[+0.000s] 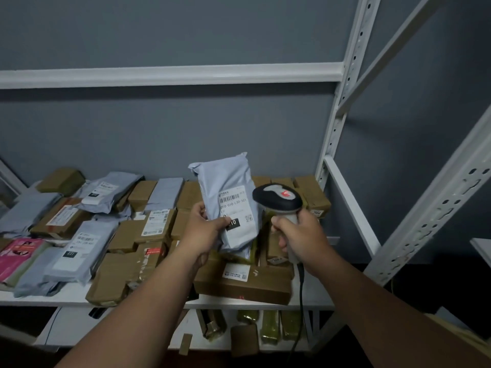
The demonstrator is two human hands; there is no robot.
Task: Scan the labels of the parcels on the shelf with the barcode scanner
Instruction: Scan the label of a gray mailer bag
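The left hand (206, 229) grips one grey poly mailer (228, 200) by its lower left edge, thumb pressed on the front beside the white label (236, 208), and holds it upright above the shelf (313, 296). The right hand (300, 235) is wrapped round the handle of the single barcode scanner (277, 200), whose dark head sits just beside the mailer's right edge with a red light glowing on top; one black cable (301, 296) hangs from the handle.

On the shelf behind and below lie the other parcels: about six grey mailers (77, 253) on the left half, one pink packet (18, 253) at the far left edge, and brown cardboard boxes (244, 282), perhaps a dozen, though the back row is too dim and overlapped to count surely. Four of the shelf parcels show white labels plainly. Below the shelf, four greenish wrapped packets (271, 325) stand side by side
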